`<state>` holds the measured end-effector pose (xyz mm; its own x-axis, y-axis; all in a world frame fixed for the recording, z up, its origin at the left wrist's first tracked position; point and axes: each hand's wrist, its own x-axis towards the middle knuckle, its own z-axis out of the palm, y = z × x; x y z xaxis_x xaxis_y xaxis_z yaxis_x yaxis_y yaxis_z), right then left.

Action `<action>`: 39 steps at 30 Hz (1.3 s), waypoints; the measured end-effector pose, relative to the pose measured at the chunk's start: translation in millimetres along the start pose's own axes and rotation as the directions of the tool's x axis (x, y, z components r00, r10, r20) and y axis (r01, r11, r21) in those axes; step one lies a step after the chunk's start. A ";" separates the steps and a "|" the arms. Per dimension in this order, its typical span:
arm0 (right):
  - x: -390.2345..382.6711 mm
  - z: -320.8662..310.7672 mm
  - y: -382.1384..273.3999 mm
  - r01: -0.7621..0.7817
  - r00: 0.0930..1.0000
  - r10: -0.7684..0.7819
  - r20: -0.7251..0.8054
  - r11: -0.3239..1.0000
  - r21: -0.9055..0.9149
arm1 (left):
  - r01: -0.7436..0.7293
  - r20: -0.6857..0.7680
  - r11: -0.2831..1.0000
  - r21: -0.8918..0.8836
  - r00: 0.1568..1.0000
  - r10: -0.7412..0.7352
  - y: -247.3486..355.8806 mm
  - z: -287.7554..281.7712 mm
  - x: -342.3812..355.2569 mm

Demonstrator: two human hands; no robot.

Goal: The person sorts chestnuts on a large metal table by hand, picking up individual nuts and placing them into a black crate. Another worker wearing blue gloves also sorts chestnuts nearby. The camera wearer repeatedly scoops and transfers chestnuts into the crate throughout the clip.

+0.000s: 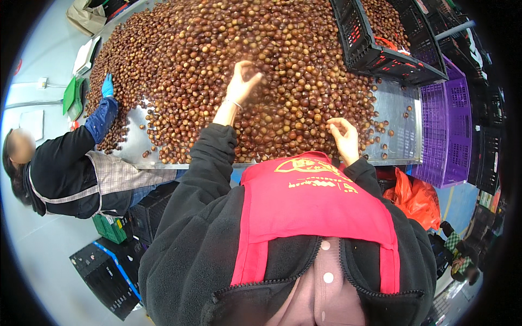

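A broad heap of round, glossy brown nuts (196, 70) covers the metal table (396, 117) before me. My left hand (243, 84) hovers over the middle of the heap, its thumb and curved fingers apart and slightly blurred. I see nothing held in it. Closer to the table's front edge, my right hand (346, 140) is over the nuts at the heap's right side. Its index finger and thumb bend toward each other in a loose pinch. Whatever may be between those fingertips is too small to make out.
A black crate (389, 64) holding more nuts stands at the far right. Beside the table are a purple crate (448, 125) and a red plastic bag (418, 198). To my left, a co-worker's blue-gloved hand (107, 86) touches the heap's edge. Black crates (103, 277) stand lower left.
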<state>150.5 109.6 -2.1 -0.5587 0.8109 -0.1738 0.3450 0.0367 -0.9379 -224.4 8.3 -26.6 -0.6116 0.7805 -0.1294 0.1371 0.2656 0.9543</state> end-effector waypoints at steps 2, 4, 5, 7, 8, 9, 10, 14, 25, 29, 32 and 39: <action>-0.1 0.6 -0.1 -0.018 1.000 0.018 0.003 1.000 0.020 | 0.019 0.046 1.000 0.021 0.999 -0.020 3.8 13.3 -9.6; 1.3 -1.6 -1.9 0.020 1.000 -0.020 -0.011 1.000 -0.016 | -0.025 0.006 0.988 0.150 1.000 0.024 8.4 18.2 -20.3; 2.8 -2.2 -3.3 0.034 0.999 -0.034 -0.024 0.999 -0.019 | -0.045 -0.001 0.984 0.173 0.999 0.046 11.4 20.4 -24.1; 8.8 -4.5 -8.2 0.040 0.999 -0.040 -0.029 0.999 -0.018 | -0.181 0.040 0.969 0.171 0.983 0.177 18.0 27.9 -33.2; 14.4 -5.2 -11.8 0.078 0.996 -0.079 -0.032 0.996 -0.048 | -0.217 0.088 0.956 0.197 0.975 0.203 21.2 30.9 -40.2; 20.7 -5.8 -15.8 0.096 0.994 -0.099 -0.035 0.993 -0.063 | -0.278 0.139 0.922 0.271 0.959 0.248 24.5 35.8 -47.2; 28.3 -7.2 -20.5 0.115 0.992 -0.118 -0.039 0.990 -0.079 | -0.309 0.154 0.908 0.283 0.949 0.275 28.1 44.3 -53.5; 76.3 -8.8 -39.8 0.507 0.840 -0.543 -0.017 0.795 -0.332 | -0.338 0.193 0.872 0.354 0.939 0.285 40.2 74.5 -85.4; 142.4 14.1 -45.0 0.480 0.829 -0.530 0.178 0.512 -0.713 | -0.161 -0.036 0.987 0.004 0.986 0.161 66.8 38.9 -111.1; 156.1 19.2 -54.2 0.481 0.855 -0.410 0.319 0.396 -0.782 | -0.075 -0.048 0.981 -0.180 0.997 0.067 63.1 32.0 -123.3; 162.0 31.7 -60.3 0.452 0.885 -0.303 0.354 0.372 -0.811 | -0.025 -0.011 0.978 -0.206 1.000 0.023 63.7 36.3 -131.2; 170.0 40.3 -68.2 0.475 0.878 -0.204 0.433 0.255 -0.842 | -0.088 0.080 0.991 -0.105 0.992 0.097 75.5 48.4 -137.2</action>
<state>1.6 221.4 20.2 -0.8876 0.4515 -0.0909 0.4579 0.8863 -0.0690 -92.4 -51.3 50.2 -0.5312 0.8453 -0.0576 0.1082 0.1351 0.9849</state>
